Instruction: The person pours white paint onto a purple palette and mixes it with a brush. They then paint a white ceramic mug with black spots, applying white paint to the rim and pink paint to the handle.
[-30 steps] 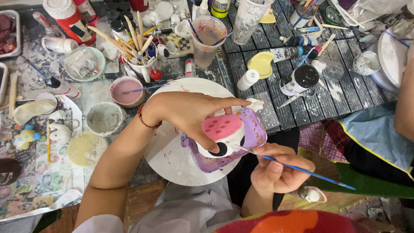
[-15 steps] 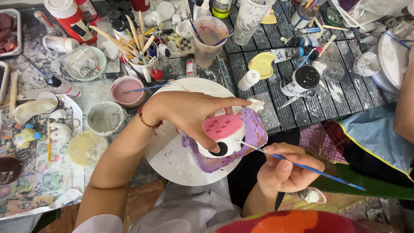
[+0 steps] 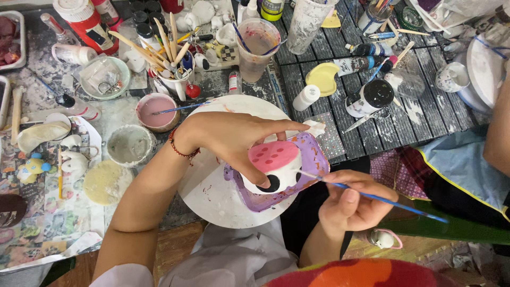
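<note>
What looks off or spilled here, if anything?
Nothing spilled. The left hand steadies the pink-topped white figurine while the right hand paints it with a blue brush. Only oddity: another brush lies across the pink paint bowl.

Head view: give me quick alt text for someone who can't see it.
The left hand steadies a white figurine with a pink spotted top over a purple tray, while the right hand touches a blue brush to its side. They sit on a round white board amid a cluttered table of paint bottles, cups and brushes.
</note>
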